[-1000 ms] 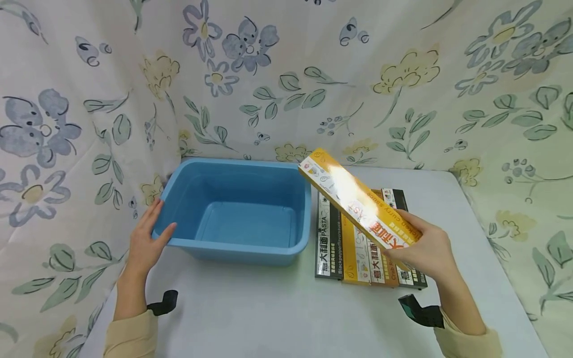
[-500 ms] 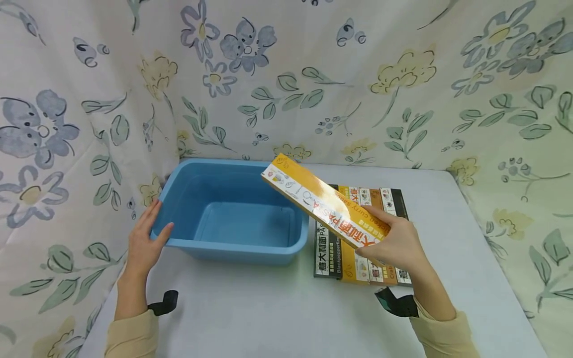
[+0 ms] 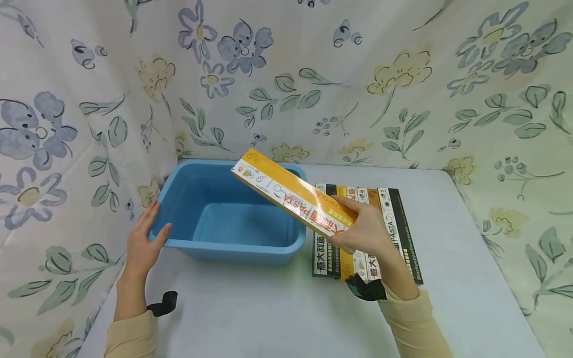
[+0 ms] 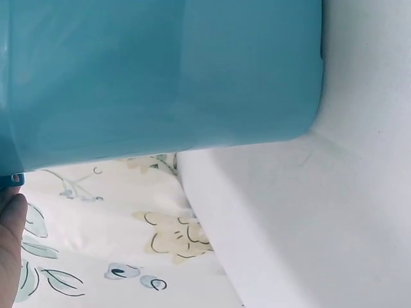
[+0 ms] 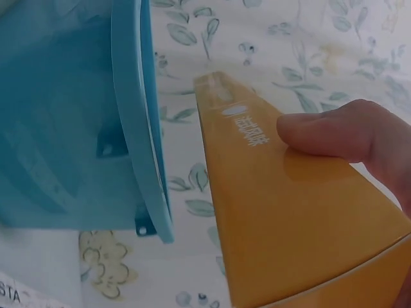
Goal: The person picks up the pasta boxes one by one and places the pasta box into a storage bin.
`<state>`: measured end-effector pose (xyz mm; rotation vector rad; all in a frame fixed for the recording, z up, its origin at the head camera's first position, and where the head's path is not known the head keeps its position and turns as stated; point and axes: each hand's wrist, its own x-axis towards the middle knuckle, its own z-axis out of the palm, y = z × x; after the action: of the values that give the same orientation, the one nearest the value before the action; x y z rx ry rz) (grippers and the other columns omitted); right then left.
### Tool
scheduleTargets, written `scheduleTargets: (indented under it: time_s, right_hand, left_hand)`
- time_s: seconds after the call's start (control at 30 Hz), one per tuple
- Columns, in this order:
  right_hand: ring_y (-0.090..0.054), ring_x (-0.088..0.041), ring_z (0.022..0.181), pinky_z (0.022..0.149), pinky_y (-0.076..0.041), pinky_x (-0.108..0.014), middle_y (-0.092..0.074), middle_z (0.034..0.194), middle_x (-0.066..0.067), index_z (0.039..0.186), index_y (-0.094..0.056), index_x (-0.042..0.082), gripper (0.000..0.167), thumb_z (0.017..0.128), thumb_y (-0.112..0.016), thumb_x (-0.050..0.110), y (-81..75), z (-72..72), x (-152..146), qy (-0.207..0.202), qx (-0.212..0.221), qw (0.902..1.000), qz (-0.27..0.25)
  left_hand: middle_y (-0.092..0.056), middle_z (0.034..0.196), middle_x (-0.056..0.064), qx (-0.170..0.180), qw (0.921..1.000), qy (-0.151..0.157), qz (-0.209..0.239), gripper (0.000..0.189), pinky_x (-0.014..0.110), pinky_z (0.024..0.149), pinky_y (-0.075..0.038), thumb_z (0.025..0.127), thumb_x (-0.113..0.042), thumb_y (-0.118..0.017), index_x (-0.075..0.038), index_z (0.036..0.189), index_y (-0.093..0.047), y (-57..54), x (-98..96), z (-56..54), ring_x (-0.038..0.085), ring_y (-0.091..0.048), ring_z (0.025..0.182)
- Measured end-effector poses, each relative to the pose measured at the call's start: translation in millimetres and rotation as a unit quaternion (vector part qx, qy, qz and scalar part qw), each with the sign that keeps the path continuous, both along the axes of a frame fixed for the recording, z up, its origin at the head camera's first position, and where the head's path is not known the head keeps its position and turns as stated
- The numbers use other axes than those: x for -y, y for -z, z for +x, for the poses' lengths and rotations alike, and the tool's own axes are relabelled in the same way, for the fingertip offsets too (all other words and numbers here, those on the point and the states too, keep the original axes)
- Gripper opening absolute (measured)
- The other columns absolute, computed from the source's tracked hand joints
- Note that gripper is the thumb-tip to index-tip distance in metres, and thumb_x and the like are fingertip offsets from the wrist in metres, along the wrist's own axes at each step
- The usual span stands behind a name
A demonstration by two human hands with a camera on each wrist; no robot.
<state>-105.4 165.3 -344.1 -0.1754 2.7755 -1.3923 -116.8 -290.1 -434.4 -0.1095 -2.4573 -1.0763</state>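
A yellow pasta box (image 3: 291, 191) slants over the right part of a blue plastic basin (image 3: 233, 245). My right hand (image 3: 367, 228) grips the box by its near right end, the thumb (image 5: 314, 133) lying across the yellow side in the right wrist view. At the basin's left front corner, my left hand (image 3: 143, 243) holds the rim, fingers outside and thumb over the edge. Only part of that hand (image 4: 11, 234) appears in the left wrist view, touching the rim. Inside the basin, the visible floor is bare.
Several more pasta boxes (image 3: 408, 238), black, yellow and orange, lie side by side on the white table (image 3: 250, 308), right of the basin. My right hand and its box partly cover them. A floral curtain (image 3: 286, 74) hangs behind and along both sides.
The right hand has carried the yellow pasta box leftward, from above the other boxes to over the basin's right side. The left hand stays at the rim.
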Motion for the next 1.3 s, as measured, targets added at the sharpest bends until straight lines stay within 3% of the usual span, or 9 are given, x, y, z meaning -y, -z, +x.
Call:
scheduleTargets:
  time_s: [0.33,0.5,0.73,0.97,1.3]
  right_hand:
    - [-0.056,-0.025,0.089,0.069,-0.051,-0.031,-0.066,0.114,-0.013,0.134,-0.057,0.002,0.082,0.057,-0.085,0.012,5.9,-20.5,43,-0.059,-0.025,0.9978,-0.019]
    - [-0.055,-0.021,0.085,0.066,-0.049,-0.029,-0.067,0.104,-0.006,0.132,-0.06,0.007,0.08,0.057,-0.083,0.018,3.6,-28.3,56,-0.071,-0.013,0.9972,0.02]
    - [-0.055,-0.019,0.085,0.069,-0.047,-0.03,-0.066,0.103,-0.002,0.132,-0.062,0.01,0.079,0.057,-0.084,0.017,-6.2,-38.3,73,-0.096,-0.003,0.9928,0.071]
    - [-0.055,-0.018,0.084,0.064,-0.048,-0.026,-0.068,0.106,-0.003,0.13,-0.062,0.007,0.076,0.058,-0.086,0.018,-13.0,-43.6,88,-0.126,0.01,0.9836,0.129]
    - [-0.056,-0.015,0.073,0.056,-0.046,-0.023,-0.066,0.091,0.002,0.126,-0.065,0.008,0.068,0.061,-0.084,0.018,-23.7,-50.7,113,-0.207,0.019,0.9563,0.205]
  left_hand:
    - [-0.038,0.15,0.023,-0.003,1.0,0.007,-0.005,0.058,0.072,0.096,-0.032,0.091,-0.014,-0.063,0.001,0.144,-0.043,0.4,2.0,0.3,0.051,-0.033,0.135]
    - [-0.037,0.15,0.023,-0.001,0.9999,0.006,-0.013,0.058,0.073,0.094,-0.032,0.092,-0.015,-0.062,0.0,0.144,-0.043,1.5,0.8,0.4,0.053,-0.034,0.133]
    - [-0.036,0.151,0.021,0.007,0.9998,-0.001,-0.016,0.058,0.073,0.093,-0.033,0.093,-0.016,-0.061,0.0,0.145,-0.042,-0.1,-0.2,1.0,0.052,-0.034,0.133]
    - [-0.036,0.151,0.022,0.014,0.9995,0.006,-0.029,0.059,0.073,0.093,-0.033,0.093,-0.018,-0.061,-0.001,0.146,-0.041,-1.7,-1.2,2.8,0.052,-0.033,0.134]
    - [-0.033,0.153,0.022,0.024,0.999,0.003,-0.036,0.06,0.074,0.095,-0.031,0.094,-0.019,-0.06,-0.002,0.147,-0.039,-3.4,-0.3,2.5,0.052,-0.03,0.136]
